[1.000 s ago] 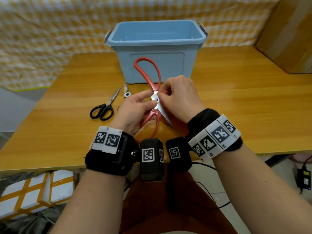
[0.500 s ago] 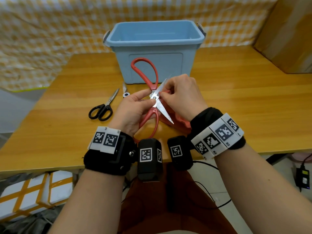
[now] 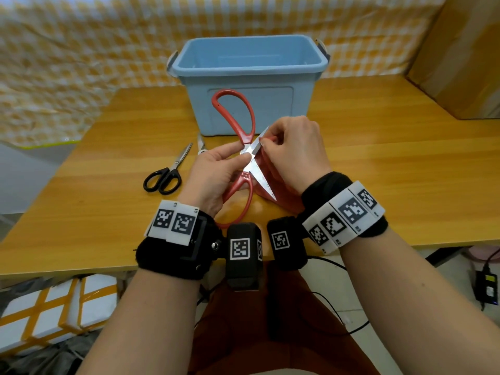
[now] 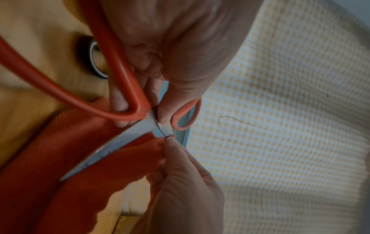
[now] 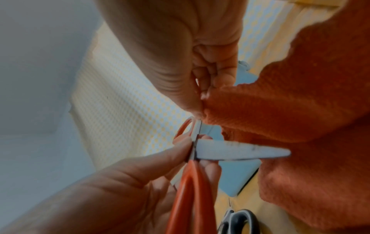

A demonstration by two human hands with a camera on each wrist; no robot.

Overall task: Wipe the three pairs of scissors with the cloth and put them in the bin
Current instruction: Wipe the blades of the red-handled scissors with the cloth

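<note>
**First pair under the cloth, two pairs waiting**

Yellow-checked fabric is hanging behind a wooden table (image 3: 378,163), and a light blue bin (image 3: 249,63) is standing at the far side of it. As far as the head view is showing, the bin is holding no scissors yet.

Above the table, in front of the bin, the left hand (image 3: 216,177) is holding the red scissors (image 3: 244,147) at the pivot, with thumb and fingers curled around it. The blades are standing open. The right hand (image 3: 295,152) is pinching the red cloth (image 5: 300,110) around the upper blade near the pivot, and the rest of the cloth is hanging down behind the lower blade.

The black scissors (image 3: 165,177) are lying closed on the table to the left, apart from both hands. A third pair (image 3: 200,143), mostly hidden behind the left hand, is lying just beside the bin; only its metal tips are showing.

I am judging that the task is in its early part: the first pair is being wiped, at least one blade is still waiting, and then two more pairs are needing wiping before all three are going into the bin.
</note>
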